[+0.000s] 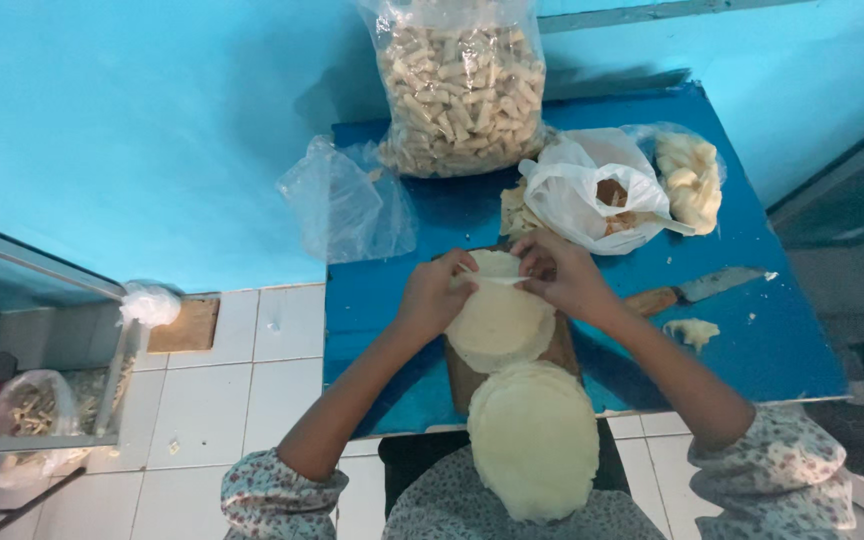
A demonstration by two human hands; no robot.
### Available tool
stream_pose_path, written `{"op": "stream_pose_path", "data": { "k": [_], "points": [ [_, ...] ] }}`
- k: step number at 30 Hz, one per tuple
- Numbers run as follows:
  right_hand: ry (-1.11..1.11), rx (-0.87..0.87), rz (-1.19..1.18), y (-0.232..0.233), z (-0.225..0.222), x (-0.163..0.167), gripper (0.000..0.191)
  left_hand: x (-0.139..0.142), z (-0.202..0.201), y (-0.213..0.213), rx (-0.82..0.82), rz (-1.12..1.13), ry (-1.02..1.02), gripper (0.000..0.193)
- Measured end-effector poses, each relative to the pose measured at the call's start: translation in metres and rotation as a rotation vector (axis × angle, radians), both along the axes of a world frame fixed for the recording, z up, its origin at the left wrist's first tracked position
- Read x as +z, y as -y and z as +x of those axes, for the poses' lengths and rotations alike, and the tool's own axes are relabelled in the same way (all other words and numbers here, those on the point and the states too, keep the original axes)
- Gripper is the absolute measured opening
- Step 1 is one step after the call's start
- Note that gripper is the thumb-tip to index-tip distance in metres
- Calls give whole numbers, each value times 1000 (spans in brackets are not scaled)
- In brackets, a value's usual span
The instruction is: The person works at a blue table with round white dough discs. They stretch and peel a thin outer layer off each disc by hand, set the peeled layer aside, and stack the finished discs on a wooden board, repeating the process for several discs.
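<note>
Pale cream wrapper (500, 318), blue table (752, 330), floral-print sleeves (277, 492).

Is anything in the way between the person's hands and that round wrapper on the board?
Nothing visible. The left hand and the right hand already touch the far edge of the round wrapper, which lies on the wooden board.

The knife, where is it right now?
In the head view the knife lies on the blue table, beyond the right hand, below the white bag.
</note>
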State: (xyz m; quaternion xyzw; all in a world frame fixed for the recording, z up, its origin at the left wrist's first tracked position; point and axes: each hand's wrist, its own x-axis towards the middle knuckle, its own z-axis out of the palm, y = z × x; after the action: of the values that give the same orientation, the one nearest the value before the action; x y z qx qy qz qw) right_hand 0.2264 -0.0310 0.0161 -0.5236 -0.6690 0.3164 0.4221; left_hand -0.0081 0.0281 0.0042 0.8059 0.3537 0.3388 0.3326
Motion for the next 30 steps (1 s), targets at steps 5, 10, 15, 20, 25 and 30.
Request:
{"op": "stream_pose_path", "data": {
  "k": [5,10,15,20,25,30],
  "points": [
    [94,-79,13,-25,3,-15,48,-14,1,-26,57,16,-63,26],
    [81,-102,-7,-26,2,-20,41,-15,1,-24,78,26,-71,29],
    [124,-122,-29,-26,-3,-16,39,-16,0,-25,89,65,-86,25],
    [159,-134,1,-27,-12,-5,39,-16,1,-32,96,86,-100,25],
    [342,-191,24,-16,-14,14,50,-9,-4,-28,80,88,-152,31],
    [279,62,-123,37,-13,42,41,15,-10,-7,167,217,-293,38]
  ]
}}
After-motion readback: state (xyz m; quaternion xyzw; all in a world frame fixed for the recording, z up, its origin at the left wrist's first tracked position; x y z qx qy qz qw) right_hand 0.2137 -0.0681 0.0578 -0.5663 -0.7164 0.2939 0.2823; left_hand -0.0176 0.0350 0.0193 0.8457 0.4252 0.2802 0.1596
